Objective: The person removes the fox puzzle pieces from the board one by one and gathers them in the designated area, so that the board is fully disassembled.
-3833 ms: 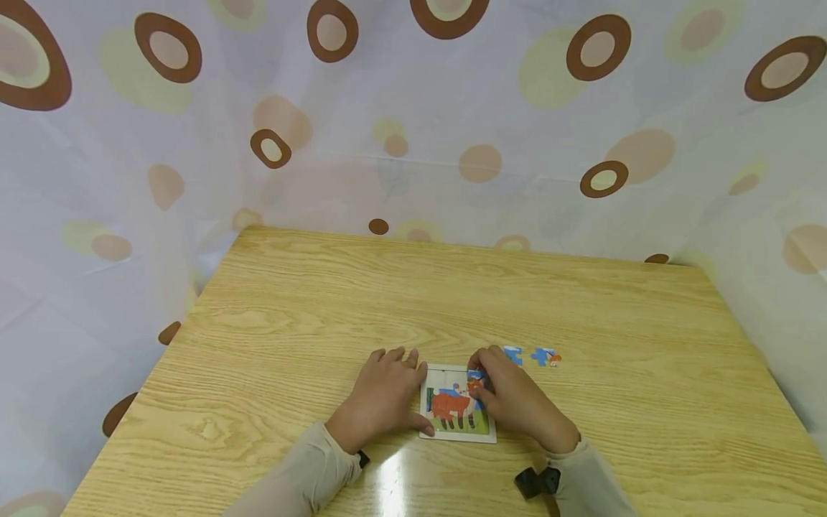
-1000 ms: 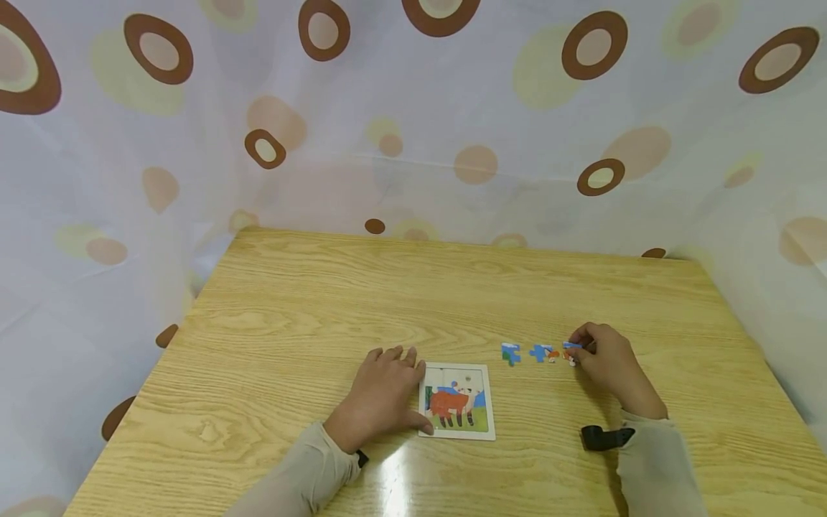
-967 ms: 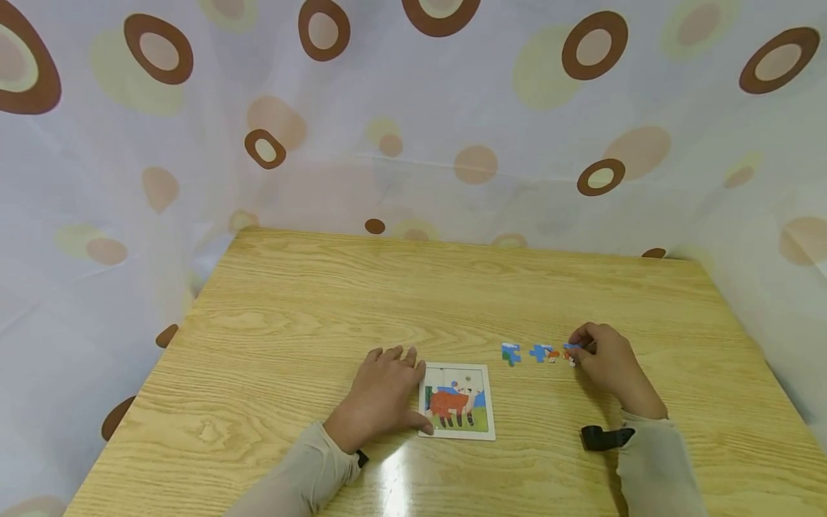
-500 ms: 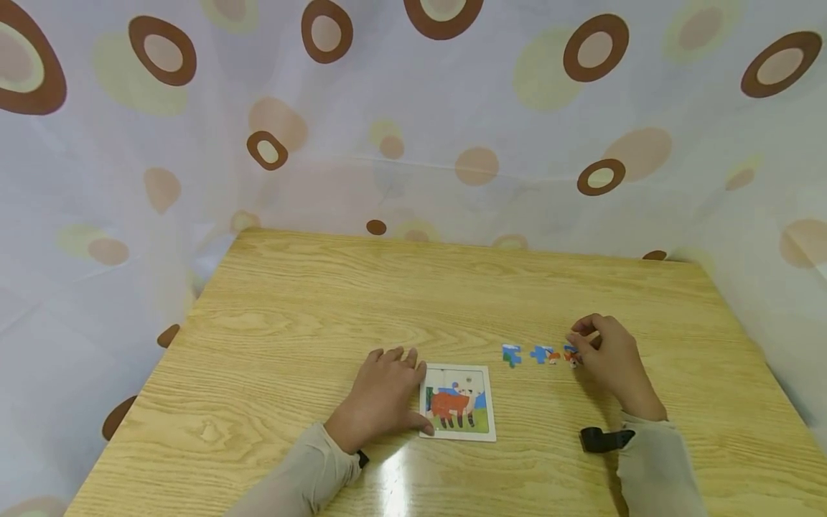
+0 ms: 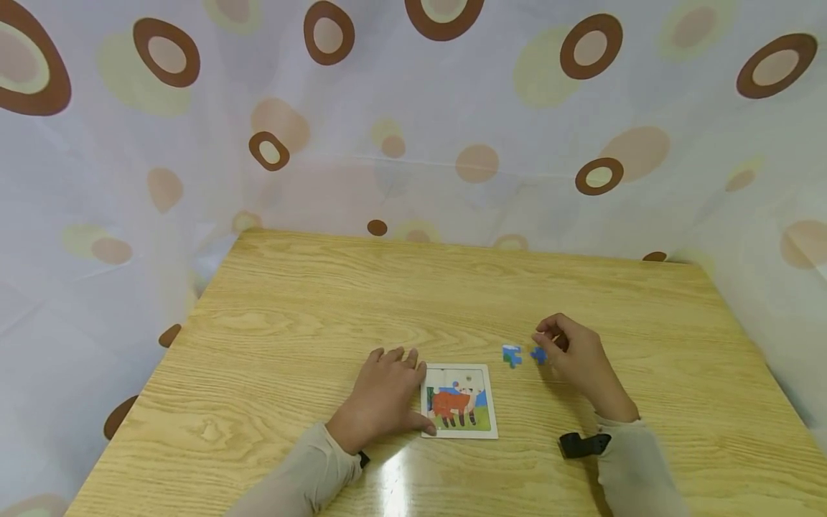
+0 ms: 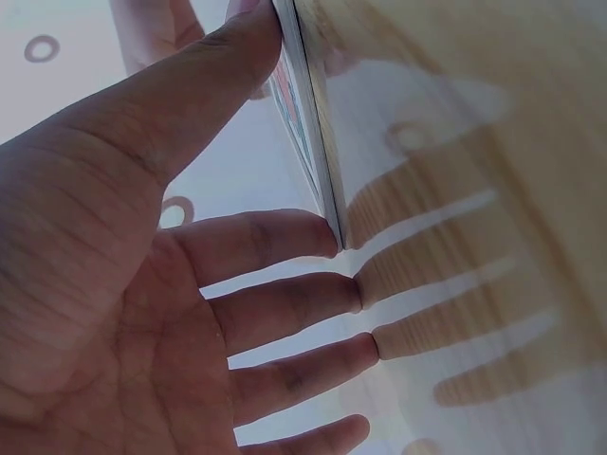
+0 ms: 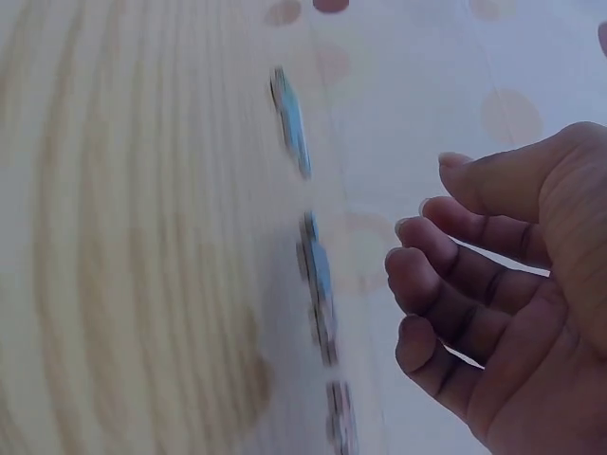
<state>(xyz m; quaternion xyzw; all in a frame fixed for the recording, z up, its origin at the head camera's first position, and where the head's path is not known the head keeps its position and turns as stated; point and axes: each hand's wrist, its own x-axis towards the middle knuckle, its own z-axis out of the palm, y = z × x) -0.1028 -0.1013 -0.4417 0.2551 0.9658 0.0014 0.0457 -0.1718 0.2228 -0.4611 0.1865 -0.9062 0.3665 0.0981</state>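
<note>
A square jigsaw board [image 5: 465, 434] with a white border lies flat on the table, its reddish animal picture partly filled in and its upper part pale. My left hand [image 5: 381, 391] rests at its left side, fingers spread, index finger and thumb touching the edge. My right hand [image 5: 575, 359] hovers over the loose pieces with fingers loosely bent and nothing between them. A blue, white and green puzzle piece [image 5: 512, 356] lies right of the board. Beside it is a blue puzzle piece [image 5: 538, 355], partly covered by the hand. A third puzzle piece [image 7: 341, 417] shows only in the right wrist view.
The wooden table [image 5: 362, 301] reaches back to a pale curtain [image 5: 426, 187] with brown and peach spots, which also hangs at both sides. A light glare [image 5: 393, 481] lies on the wood in front of the board.
My right hand left the board and set a blue and orange puzzle piece at the right end of the row, let go, then moved left above the row. My left hand stays put.
</note>
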